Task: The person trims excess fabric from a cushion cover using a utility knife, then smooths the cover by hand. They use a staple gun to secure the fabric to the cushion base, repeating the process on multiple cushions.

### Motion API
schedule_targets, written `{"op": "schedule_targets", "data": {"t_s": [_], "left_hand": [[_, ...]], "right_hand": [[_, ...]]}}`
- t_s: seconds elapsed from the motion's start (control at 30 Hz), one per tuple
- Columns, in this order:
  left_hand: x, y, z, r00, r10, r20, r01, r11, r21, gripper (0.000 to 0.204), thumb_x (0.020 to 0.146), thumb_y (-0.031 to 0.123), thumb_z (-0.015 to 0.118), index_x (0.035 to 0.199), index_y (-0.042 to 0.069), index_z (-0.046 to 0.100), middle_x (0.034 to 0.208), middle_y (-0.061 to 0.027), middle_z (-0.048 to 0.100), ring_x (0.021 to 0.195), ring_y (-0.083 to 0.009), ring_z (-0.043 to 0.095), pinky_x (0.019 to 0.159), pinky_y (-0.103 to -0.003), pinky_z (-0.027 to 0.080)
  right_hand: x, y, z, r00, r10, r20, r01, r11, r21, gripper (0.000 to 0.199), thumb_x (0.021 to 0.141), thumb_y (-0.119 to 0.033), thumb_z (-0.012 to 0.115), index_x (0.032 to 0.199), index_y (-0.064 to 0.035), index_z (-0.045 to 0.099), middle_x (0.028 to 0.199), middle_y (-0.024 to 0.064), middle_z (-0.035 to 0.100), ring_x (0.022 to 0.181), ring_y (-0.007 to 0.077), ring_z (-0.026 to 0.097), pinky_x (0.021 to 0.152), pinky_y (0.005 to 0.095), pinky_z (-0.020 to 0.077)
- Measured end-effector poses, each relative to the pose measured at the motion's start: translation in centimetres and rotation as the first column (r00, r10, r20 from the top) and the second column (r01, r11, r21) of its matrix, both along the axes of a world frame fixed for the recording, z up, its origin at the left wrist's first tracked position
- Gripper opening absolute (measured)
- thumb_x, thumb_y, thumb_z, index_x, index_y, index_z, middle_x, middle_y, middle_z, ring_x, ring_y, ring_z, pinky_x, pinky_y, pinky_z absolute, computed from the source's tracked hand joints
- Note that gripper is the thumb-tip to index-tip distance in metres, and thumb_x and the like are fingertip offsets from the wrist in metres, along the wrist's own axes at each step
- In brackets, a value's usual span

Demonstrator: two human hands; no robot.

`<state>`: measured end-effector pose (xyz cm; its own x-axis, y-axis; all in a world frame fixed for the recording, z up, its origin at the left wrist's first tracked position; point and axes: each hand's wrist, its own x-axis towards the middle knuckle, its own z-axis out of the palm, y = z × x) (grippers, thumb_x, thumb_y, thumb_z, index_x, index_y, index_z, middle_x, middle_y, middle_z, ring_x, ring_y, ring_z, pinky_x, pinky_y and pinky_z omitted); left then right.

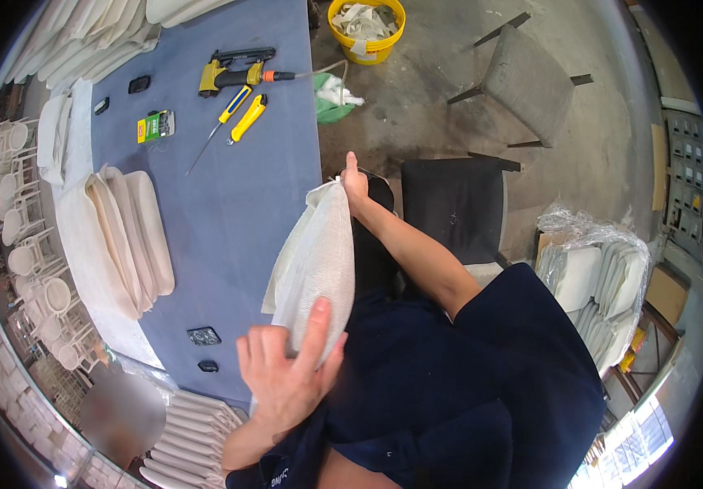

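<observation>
A cream fabric-covered seat pad (325, 244) stands tilted on its edge at the near side of the blue-grey table (221, 244), with a loose flap of cloth along its left side. My left hand (290, 363) grips the pad's near end, its fingers laid over the cloth and part of the grip hidden beneath. At the far end, my right hand (354, 183) is closed on the pad's corner, thumb pointing up; its other fingers are mostly hidden. Farther up the table lie a yellow-and-black staple gun (233, 73), a screwdriver (229, 114) and a yellow utility knife (248, 119).
Stacked cream pads (115, 236) stand at the table's left. A yellow bucket (368, 49) of scraps, a green bag (333, 102), a grey chair (531, 81) and a black seat (453, 208) are beyond the table's right edge. Plastic-wrapped pads (596, 277) stand farther right.
</observation>
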<state>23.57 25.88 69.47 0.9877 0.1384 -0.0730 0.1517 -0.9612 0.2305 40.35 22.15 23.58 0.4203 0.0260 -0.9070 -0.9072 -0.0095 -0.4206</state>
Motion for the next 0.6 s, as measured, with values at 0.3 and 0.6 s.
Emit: {"op": "schedule_targets", "data": {"t_s": [0.3,0.6], "left_hand": [[4.4,5.7,-2.8,0.985,0.16,-0.063,-0.169,0.97,-0.177,0.073,0.083,0.019,0.086,0.15,0.012,0.059,0.138,-0.0189,0.066,0.116,-0.041,0.071,0.091,-0.046,0.06],[5.6,11.3,-2.5,0.986,0.114,-0.12,-0.143,0.952,-0.27,0.071,0.084,0.02,0.086,0.149,0.014,0.059,0.133,-0.0189,0.069,0.101,-0.0375,0.076,0.08,-0.042,0.063]], "right_hand": [[-0.2,2.3,-2.6,0.997,-0.039,-0.065,0.031,0.991,-0.129,0.093,0.098,-0.08,0.05,0.129,0.0051,0.073,0.13,0.024,0.072,0.127,0.0377,0.067,0.109,0.0474,0.0488],[-0.6,2.4,-2.3,0.99,0.097,-0.101,-0.103,0.993,-0.056,0.08,0.096,-0.069,0.069,0.128,0.0046,0.073,0.124,0.0175,0.075,0.108,0.0314,0.073,0.096,0.0455,0.0564]]}}
